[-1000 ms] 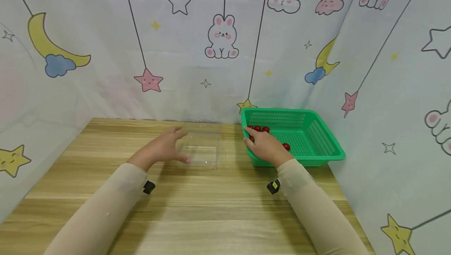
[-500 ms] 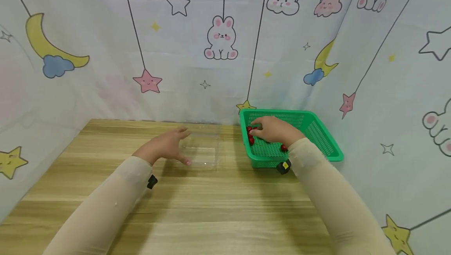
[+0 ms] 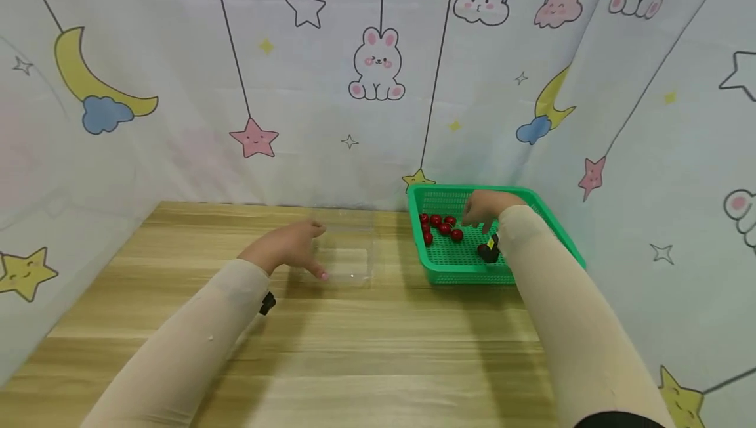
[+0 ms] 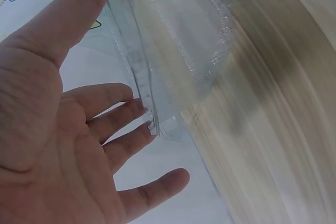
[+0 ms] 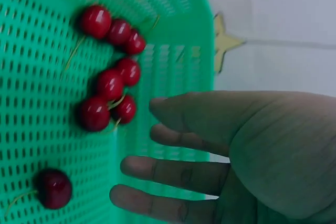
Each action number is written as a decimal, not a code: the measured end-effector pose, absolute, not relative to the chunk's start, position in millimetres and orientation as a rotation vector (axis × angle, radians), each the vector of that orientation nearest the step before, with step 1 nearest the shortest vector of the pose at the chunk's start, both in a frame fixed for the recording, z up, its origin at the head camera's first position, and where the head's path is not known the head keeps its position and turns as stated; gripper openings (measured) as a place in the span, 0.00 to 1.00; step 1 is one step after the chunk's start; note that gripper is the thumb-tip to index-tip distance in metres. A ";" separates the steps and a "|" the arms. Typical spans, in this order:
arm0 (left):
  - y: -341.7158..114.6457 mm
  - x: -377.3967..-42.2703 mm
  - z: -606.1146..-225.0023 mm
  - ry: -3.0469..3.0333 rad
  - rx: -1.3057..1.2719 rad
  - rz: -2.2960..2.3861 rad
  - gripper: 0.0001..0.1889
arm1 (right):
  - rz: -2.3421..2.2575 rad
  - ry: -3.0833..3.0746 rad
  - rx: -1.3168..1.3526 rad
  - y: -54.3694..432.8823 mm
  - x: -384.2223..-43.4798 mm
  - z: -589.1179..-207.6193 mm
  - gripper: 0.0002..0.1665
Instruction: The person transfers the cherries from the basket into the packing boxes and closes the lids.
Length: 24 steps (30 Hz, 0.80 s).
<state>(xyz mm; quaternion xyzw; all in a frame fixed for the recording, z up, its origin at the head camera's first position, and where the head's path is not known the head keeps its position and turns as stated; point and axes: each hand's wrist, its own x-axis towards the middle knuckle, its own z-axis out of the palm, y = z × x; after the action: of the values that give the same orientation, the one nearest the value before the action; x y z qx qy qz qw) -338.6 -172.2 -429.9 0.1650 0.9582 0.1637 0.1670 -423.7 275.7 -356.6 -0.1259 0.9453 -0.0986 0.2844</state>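
A clear plastic box [image 3: 348,260] stands on the table, left of a green basket [image 3: 466,276]. My left hand [image 3: 291,246] is at the box's left side, thumb and fingers spread apart. In the left wrist view, some fingertips of that left hand [image 4: 79,124] meet the clear plastic edge. My right hand [image 3: 487,208] hangs over the basket, fingers pointing down. Up close, the right hand [image 5: 210,156] has its fingers extended and nothing between them. Several red cherries [image 5: 110,84] with stems cluster in the basket; one darker cherry [image 5: 54,188] lies apart.
The wood-grain table [image 3: 366,356] reaches back to a white printed curtain [image 3: 307,86]. More curtain [image 3: 661,205] runs along the right, close beside the basket. A small black camera [image 3: 489,249] sits at the right wrist.
My right hand has moved from the basket's left rim rightward over its inside, uncovering the cherries. My left hand has shifted slightly right along with its sleeve, staying by the box.
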 end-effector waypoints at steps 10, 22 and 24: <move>-167.1 -331.6 -426.7 2.719 0.418 0.454 0.63 | 0.047 2.506 -0.204 305.5 -439.4 -387.8 0.28; -162.1 -334.7 -421.4 2.724 0.391 0.438 0.64 | -0.016 2.493 -0.115 306.1 -410.4 -378.7 0.34; -160.1 -334.2 -419.9 2.710 0.378 0.442 0.63 | -0.037 2.488 -0.121 307.5 -409.3 -379.5 0.36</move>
<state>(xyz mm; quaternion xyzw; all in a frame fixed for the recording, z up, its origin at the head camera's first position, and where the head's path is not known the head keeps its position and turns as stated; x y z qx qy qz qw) -334.2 -160.1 -419.9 0.1341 0.9611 0.1566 0.1839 -409.3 307.5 -379.5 -0.0461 0.9463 -0.0141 0.3196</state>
